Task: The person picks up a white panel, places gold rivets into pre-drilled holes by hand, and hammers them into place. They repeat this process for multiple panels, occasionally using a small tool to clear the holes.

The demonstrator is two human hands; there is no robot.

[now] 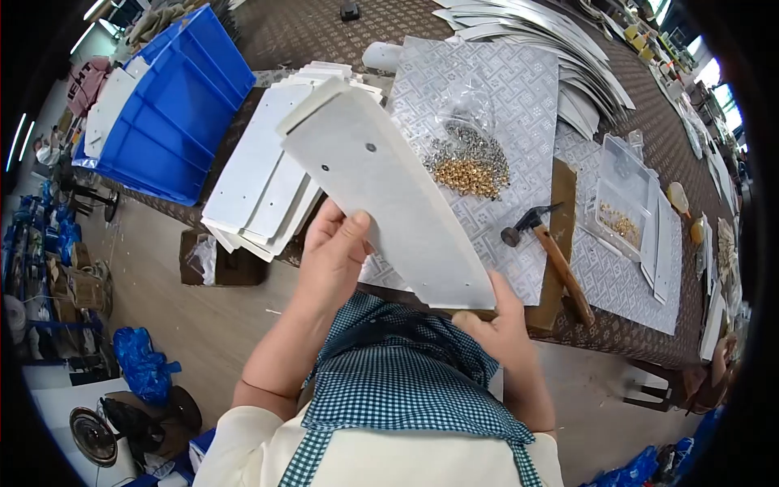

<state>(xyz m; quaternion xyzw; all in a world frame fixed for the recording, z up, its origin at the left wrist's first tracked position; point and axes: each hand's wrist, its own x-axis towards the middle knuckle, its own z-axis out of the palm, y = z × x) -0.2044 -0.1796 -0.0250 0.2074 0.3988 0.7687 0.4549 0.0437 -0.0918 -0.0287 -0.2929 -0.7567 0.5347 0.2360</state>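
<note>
A long pale panel (381, 187) with small dark holes or studs is held up in front of me, tilted. My left hand (337, 243) pinches its left edge, thumb on top. My right hand (497, 321) grips its lower right corner. Behind the panel on the left lies a stack of similar white panels (264, 162). To the right, a pile of gold and silver metal pieces (471, 166) spills from a clear plastic bag (469, 105) on a patterned grey sheet (519, 89). A hammer (560, 264) with a wooden handle rests right of my right hand.
A blue crate (174, 105) holding white panels stands at the left. At the right is a clear plastic box (625, 195) with gold pieces. Many curved white sheets (560, 49) are fanned out at the back. A brown cardboard box (223, 264) sits below the table's left edge.
</note>
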